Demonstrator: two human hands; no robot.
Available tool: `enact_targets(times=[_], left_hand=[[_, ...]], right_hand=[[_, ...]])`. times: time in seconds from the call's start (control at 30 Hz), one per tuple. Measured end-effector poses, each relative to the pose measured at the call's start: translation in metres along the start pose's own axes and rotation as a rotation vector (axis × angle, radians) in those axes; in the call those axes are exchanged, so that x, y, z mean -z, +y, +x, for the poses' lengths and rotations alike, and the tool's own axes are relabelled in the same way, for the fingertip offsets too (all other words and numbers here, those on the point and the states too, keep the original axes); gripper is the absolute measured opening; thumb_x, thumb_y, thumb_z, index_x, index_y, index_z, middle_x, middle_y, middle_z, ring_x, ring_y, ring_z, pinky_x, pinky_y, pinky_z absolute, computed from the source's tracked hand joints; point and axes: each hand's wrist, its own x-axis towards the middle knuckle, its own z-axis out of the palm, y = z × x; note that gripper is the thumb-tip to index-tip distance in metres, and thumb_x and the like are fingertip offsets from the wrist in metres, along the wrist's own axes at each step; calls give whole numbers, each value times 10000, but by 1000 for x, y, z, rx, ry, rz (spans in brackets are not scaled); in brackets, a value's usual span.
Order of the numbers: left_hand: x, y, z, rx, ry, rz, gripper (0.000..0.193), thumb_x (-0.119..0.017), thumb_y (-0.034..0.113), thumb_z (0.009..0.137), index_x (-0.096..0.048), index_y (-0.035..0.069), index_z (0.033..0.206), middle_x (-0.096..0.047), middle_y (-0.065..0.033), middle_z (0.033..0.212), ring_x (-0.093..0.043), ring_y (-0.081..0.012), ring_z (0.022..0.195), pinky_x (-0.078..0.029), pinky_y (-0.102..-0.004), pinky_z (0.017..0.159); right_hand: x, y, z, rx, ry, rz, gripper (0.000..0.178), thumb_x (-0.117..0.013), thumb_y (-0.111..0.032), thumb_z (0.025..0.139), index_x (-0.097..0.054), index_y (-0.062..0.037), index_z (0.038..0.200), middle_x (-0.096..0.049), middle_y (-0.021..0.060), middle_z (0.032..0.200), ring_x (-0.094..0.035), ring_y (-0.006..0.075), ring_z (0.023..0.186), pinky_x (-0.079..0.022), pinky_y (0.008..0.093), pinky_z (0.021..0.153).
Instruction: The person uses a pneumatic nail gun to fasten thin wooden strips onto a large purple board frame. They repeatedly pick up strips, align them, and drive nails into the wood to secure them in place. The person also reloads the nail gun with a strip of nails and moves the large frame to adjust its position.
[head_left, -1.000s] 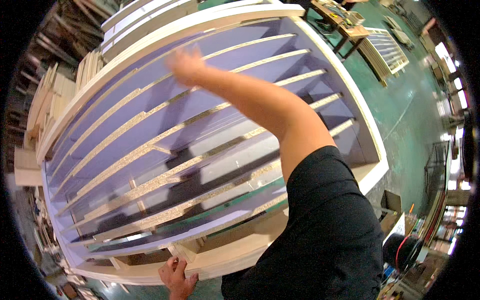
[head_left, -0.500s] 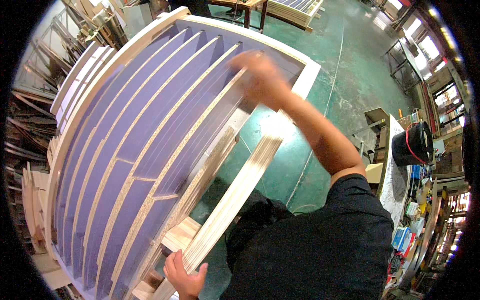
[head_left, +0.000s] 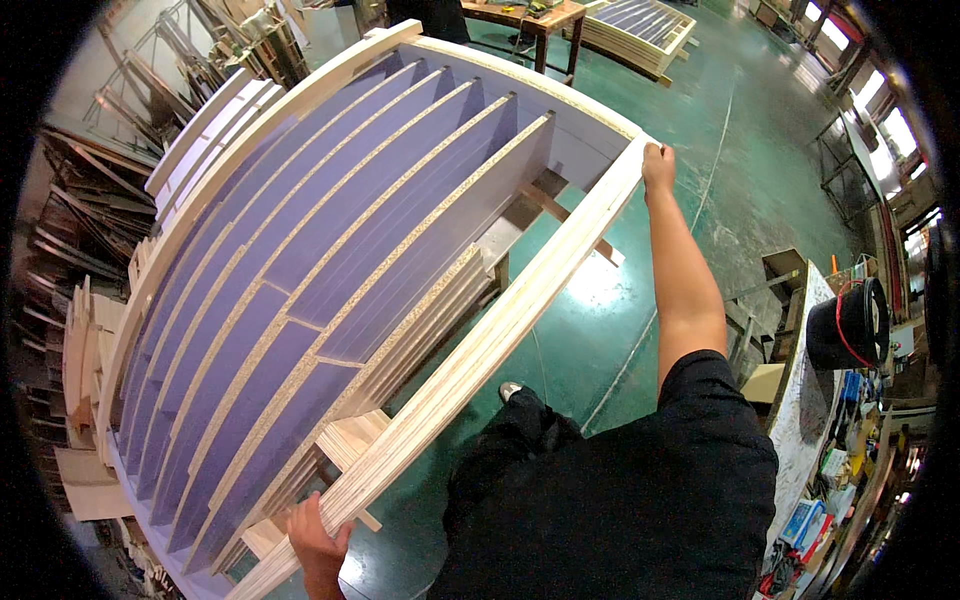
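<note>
A large wooden frame holds several purple panels point(head_left: 400, 270) with pale chipboard edges, standing on edge side by side. Along its near side runs a long layered plywood rail point(head_left: 480, 345). My right hand point(head_left: 657, 170) grips the rail's far end at the frame's corner, its fingers closed over the edge. Lower down, my left hand point(head_left: 318, 540) curls over the same rail, thumb on the near side. Between rail and panels, short pale wood blocks point(head_left: 352, 437) span the gap close to my left hand.
At right stands a bench point(head_left: 800, 420) with tools and a black bucket point(head_left: 850, 322). A stack of similar frames point(head_left: 640, 38) lies beyond a wooden table point(head_left: 525, 18). Timber offcuts point(head_left: 110, 200) lean at the left. My shoe point(head_left: 511, 391) shows on the green floor.
My right hand has gone from over the panels to the rail's far corner and closed on it. My left hand stays on the rail, and the whole view has shifted.
</note>
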Motion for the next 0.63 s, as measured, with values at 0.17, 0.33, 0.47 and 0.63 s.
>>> enact_targets(times=[0.17, 0.33, 0.47, 0.63], left_hand=[[5, 4, -7, -30, 36, 28, 789, -869, 250, 646, -546, -64, 1294, -602, -228, 1050, -574, -446, 957, -439, -528, 848], [-1, 15, 3, -17, 31, 30, 758, -870, 210, 635, -558, -60, 1271, -600, -224, 1024, -580, -443, 951, -445, -524, 831], [-3, 24, 9, 1, 31, 17, 735, -872, 185, 609, -574, -39, 1242, -602, -216, 1025, -583, -439, 953, -449, -518, 820], [-2, 13, 0, 16, 19, 8, 694, -868, 193, 611, -594, -15, 1213, -624, -202, 1030, -597, -427, 940, -459, -519, 812]], right_hand=[[4, -22, -27, -111, -195, 40, 279, -614, -269, 909, -662, -19, 1021, -635, 17, 908, -553, 154, 864, -439, 325, 784], [23, -15, -6, -53, -149, 94, 287, -615, -276, 895, -688, -31, 1026, -629, 21, 840, -548, 149, 785, -456, 331, 735], [16, -34, -20, -112, -170, 76, 273, -610, -253, 908, -691, -38, 1054, -628, 1, 851, -538, 123, 796, -431, 298, 727], [1, -33, -21, 70, -91, 73, 279, -615, -275, 936, -691, -37, 1062, -646, 39, 858, -563, 183, 807, -451, 335, 749]])
